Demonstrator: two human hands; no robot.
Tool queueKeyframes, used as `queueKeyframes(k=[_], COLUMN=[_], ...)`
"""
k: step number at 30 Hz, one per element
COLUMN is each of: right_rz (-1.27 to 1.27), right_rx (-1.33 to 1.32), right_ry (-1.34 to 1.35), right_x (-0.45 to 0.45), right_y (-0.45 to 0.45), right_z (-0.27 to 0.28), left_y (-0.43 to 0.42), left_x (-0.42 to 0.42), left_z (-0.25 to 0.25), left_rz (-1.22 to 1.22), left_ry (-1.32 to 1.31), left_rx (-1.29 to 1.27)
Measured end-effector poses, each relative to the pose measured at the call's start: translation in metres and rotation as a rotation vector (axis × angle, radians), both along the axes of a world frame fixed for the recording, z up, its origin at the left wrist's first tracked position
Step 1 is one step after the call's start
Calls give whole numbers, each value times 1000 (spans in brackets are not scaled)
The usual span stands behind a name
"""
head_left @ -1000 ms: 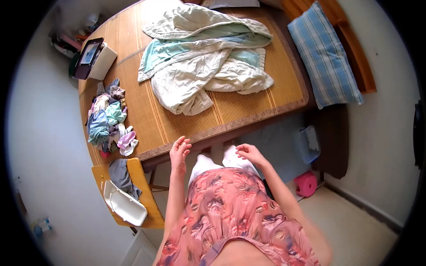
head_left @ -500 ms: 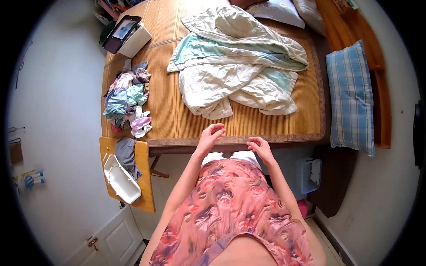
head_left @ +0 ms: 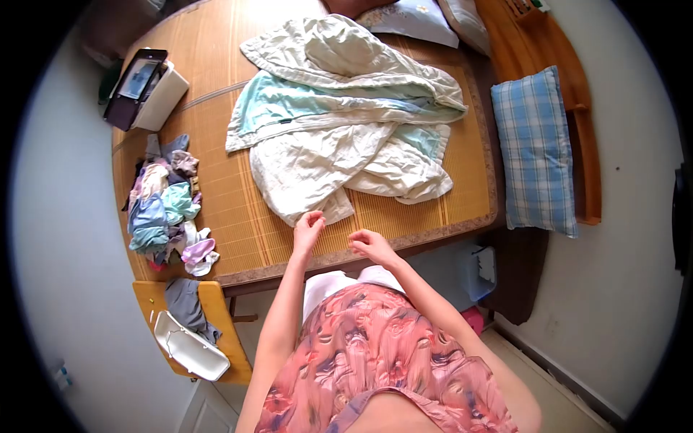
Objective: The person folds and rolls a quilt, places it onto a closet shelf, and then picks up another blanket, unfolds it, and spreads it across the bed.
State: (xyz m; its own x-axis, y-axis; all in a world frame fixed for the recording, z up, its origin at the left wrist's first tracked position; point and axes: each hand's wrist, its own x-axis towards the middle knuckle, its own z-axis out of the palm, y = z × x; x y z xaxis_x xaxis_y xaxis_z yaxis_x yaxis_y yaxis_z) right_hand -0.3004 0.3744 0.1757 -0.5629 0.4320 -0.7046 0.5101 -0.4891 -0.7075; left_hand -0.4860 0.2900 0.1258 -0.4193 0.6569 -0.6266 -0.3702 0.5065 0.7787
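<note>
A crumpled white quilt (head_left: 310, 166) with a pale green side lies loosely folded over on the bed in front of me. My left hand (head_left: 309, 232) is at its near edge, the bent fingertips overlapping the cloth; I see no fold gripped between them. To the right, my right hand (head_left: 372, 247) hovers over the bed's front edge, apart from the quilt, its fingers loosely curved and holding nothing.
A pile of small clothes (head_left: 162, 206) and a white box (head_left: 160, 97) with a dark lid sit on the left of the mat (head_left: 231, 238). A wooden stool (head_left: 231, 339) bears a grey cloth (head_left: 189, 307) and a white tray (head_left: 191, 350). A checked pillow (head_left: 535, 151) leans at right.
My view has turned, shifting the bed leftward in the picture. My left hand has come forward to the quilt's near edge; my right hand has moved left, toward it.
</note>
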Motion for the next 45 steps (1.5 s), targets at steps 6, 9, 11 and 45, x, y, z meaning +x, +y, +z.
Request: queueKeyframes(k=[6, 9, 11, 45], right_rz=[155, 209, 294, 433], right_rx=[162, 475, 633, 709], right_ry=[-13, -131, -276, 299], right_x=[-26, -47, -75, -61], right_y=[64, 128, 177, 114], right_z=[-39, -68, -59, 34], left_y=[38, 44, 48, 32], left_x=[-3, -1, 0, 20], left_z=[-2, 8, 21, 98], left_rz=[-47, 7, 86, 375], left_ry=[-45, -73, -110, -453], left_rx=[-7, -18, -53, 146])
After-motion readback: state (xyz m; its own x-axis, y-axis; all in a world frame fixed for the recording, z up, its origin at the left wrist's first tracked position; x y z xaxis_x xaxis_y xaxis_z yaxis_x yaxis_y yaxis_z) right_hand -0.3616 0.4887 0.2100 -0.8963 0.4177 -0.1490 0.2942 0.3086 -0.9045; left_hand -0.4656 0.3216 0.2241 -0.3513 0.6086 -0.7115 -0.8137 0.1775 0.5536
